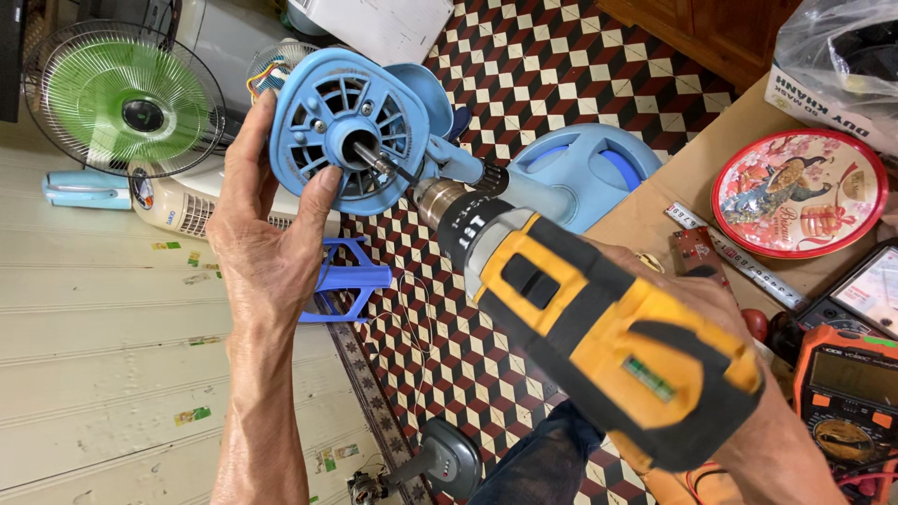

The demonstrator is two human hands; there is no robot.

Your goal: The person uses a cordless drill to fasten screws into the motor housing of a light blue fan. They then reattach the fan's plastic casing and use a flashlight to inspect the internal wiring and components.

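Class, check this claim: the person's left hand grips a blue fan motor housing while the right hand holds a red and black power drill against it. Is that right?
Not quite. In the head view the power drill in the right hand is yellow and black, not red. The left hand does grip the blue fan motor housing.

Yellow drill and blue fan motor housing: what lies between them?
In the head view, only the drill's bit spans from the yellow drill to the blue fan motor housing, held by the left hand.
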